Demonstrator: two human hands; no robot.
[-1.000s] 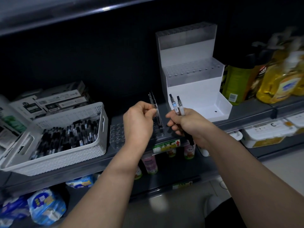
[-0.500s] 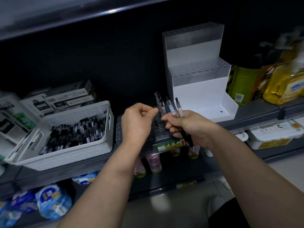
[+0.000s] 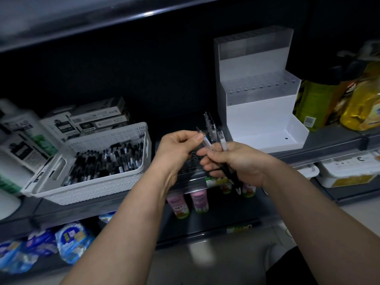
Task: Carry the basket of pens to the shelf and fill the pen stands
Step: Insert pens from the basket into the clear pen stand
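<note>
A white perforated basket full of black pens sits on the dark shelf at the left. A low clear pen stand with holes lies behind my hands, with a few pens standing in it. My right hand grips a small bunch of pens, tips pointing down. My left hand pinches the top end of one pen from that bunch. A tall white stepped pen stand with no pens in it stands at the right.
Boxed stationery lies behind the basket and white bottles stand at the far left. Yellow and green bottles stand right of the stepped stand. Small pink bottles and blue packets fill the lower shelf.
My left hand has left the pens standing in the clear stand and now pinches a pen from the bunch in my right hand. The view shifted slightly left.
</note>
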